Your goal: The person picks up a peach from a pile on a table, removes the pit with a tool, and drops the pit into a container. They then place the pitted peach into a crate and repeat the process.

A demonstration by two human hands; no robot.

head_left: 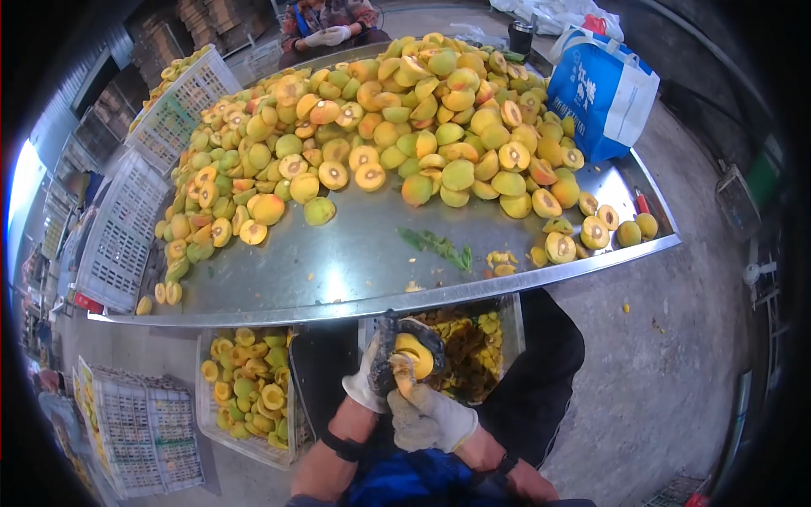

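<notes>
Just beyond the near edge of the metal table, my left hand, in a pale glove with dark finger coverings, is wrapped round a halved yellow peach. My right hand, in a whitish glove with a stained thumb or finger, is closed against the near side of that peach half. Whether it also grips a small tool is hidden. Both hands are over my lap, in front of a crate of peach scraps. A big pile of halved peaches covers much of the table.
At the lower left stands a crate of peach halves. White crates line the table's left side. A blue bag, a dark cup and a red-handled tool are at the right. Across the table sits a person with gloved hands.
</notes>
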